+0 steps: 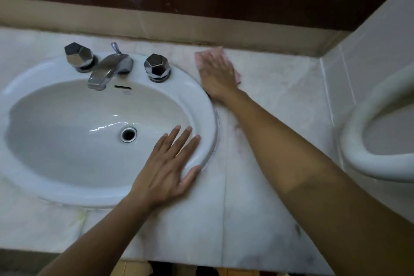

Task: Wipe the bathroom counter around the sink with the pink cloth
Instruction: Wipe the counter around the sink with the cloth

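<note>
Here, right hand (pixel 216 74): fingers flat, pressing pink cloth (pixel 238 76) on counter (pixel 268 105).
Left hand (pixel 169 163): fingers spread, resting on sink (pixel 208 105) rim.

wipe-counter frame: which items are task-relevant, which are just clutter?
Job:
pink cloth, flat under the right hand
marble counter
sink, rim held by the left hand

Not involved:
faucet
two chrome knobs
mirror frame
white fixture at right

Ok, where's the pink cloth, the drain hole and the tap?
pink cloth (pixel 220 52): head view, far edge showing past the fingers.
drain hole (pixel 128 134): head view, its dark middle.
tap (pixel 105 69): head view, top of the spout.
</note>
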